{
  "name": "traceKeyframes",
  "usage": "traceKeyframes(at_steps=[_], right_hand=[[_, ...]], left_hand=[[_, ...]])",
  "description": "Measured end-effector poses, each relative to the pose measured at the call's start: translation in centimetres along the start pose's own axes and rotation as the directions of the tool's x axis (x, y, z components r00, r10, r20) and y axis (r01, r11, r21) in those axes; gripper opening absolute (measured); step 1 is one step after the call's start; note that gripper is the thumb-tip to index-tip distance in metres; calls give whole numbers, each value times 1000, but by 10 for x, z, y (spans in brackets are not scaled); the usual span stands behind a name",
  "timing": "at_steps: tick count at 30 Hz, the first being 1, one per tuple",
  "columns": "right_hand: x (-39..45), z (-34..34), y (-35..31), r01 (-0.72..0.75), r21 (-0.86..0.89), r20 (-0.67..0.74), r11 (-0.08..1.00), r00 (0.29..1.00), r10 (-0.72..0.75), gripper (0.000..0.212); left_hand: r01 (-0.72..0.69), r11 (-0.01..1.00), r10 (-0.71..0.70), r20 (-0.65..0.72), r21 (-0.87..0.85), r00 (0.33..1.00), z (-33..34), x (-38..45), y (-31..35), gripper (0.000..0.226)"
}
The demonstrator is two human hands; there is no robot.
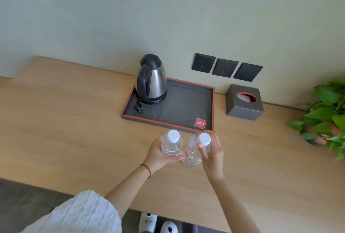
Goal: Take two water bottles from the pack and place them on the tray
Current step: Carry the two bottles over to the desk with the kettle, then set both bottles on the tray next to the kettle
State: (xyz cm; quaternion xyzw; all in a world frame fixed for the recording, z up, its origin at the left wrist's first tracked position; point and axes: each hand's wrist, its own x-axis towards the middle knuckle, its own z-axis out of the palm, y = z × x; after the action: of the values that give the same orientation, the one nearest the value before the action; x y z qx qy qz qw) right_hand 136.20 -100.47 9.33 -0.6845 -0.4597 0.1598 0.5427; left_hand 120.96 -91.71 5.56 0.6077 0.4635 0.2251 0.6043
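Note:
I hold two clear water bottles with white caps upright above the wooden desk, just in front of the tray. My left hand (pixel 156 155) grips the left bottle (pixel 171 144). My right hand (pixel 211 151) grips the right bottle (pixel 194 152), which has a red and white label low on its side. The two bottles are close together, nearly touching. The dark grey tray (pixel 186 109) with a red rim lies beyond them against the wall. Its right half is bare apart from a red card (pixel 200 123) in the near right corner. No pack is in view.
A steel and black kettle (pixel 151 79) stands on the tray's left end with its plug (pixel 138 107) lying beside it. A grey tissue box (pixel 244 102) sits right of the tray. A leafy plant (pixel 324 115) is at the far right. Wall sockets (pixel 225 67) are behind.

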Motion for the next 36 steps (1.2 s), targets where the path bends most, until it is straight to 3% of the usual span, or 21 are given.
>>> traceKeyframes(at_steps=[6,10,14,17,20,22,25,30,36], right_hand=[[3,-1,3,39,-30,5,999,999,-38,55],[3,-3,-1,39,-74,41,997,999,-36,64],[7,-13,-8,42,-185,90,982,996,-26,38],[11,-21,-18,135,-343,117,930,988,-101,35],[17,-24,-31,148,-530,151,835,985,-78,38],[21,-23,-39,111,-687,155,718,988,-5,42],[24,-18,-46,63,-820,152,568,982,110,45],[48,-15,-48,81,-800,230,595,956,180,40],[108,-20,-53,102,-750,193,654,979,68,39]], left_hand=[[-21,999,22,26,-29,999,-1,0,-3,74],[-34,998,37,55,-53,998,-1,-7,4,80],[-75,997,76,119,-7,990,-14,-16,30,98],[-315,925,284,164,211,945,-26,-16,62,69],[-470,741,408,234,480,882,-27,-6,88,30],[-470,679,400,252,564,881,-25,0,94,19],[-414,723,370,196,553,908,-24,6,91,13],[-483,642,456,210,595,865,-23,7,86,16],[-516,604,486,233,607,842,-25,10,87,17]])
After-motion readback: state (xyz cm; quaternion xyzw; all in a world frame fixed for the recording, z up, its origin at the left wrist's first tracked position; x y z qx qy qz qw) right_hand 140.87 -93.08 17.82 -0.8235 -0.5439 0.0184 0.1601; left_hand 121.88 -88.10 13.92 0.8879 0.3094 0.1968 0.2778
